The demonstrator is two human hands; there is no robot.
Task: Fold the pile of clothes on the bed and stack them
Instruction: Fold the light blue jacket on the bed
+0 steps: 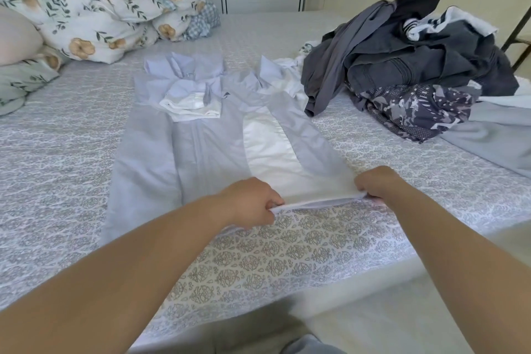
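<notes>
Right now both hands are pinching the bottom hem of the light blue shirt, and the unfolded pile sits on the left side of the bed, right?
Not quite. In the head view the pile sits on the right side of the bed. Both the left hand and the right hand do pinch the light blue shirt at its hem.

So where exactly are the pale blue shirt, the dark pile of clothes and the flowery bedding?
pale blue shirt (201, 152), head view, on its flat middle panel.
dark pile of clothes (408, 66), head view, on the dark grey garment on top.
flowery bedding (94, 17), head view, on a white floral bulge.
</notes>
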